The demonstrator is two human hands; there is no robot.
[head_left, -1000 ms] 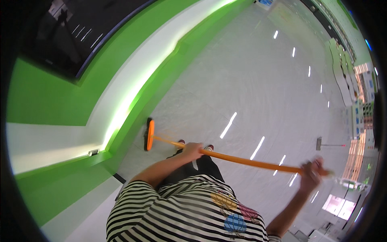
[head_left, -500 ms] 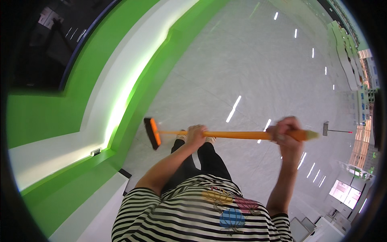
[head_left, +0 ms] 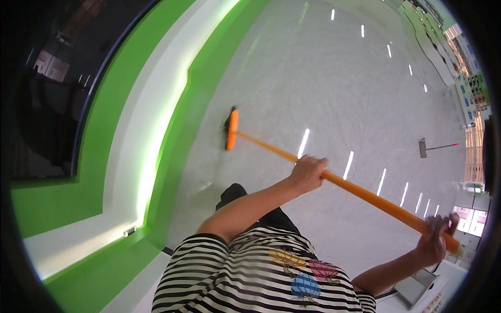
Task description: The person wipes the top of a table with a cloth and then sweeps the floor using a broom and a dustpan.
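Note:
Both of my hands hold a broom [head_left: 377, 201] with a long orange handle, which slants from the upper left down to the lower right. My left hand [head_left: 309, 173] is closed around the middle of the handle. Near its upper end, my right hand [head_left: 437, 240] grips the handle, with some fingers lifted off. The broom head [head_left: 233, 129], orange with dark bristles, is at the grey floor, a short way from the green base of the wall. Its bristles face left and are partly hidden by the orange block.
A lit green and white wall ledge [head_left: 156, 151] curves along the left, below a large dark screen [head_left: 52, 104]. A long-handled dustpan [head_left: 423, 148] stands on the floor [head_left: 292, 78] at the right. White furniture [head_left: 417, 287] is at the lower right.
The broom has turned from nearly level to slanting. Its head has moved up and right, away from the wall base. My right hand went down and right, my left hand rightward.

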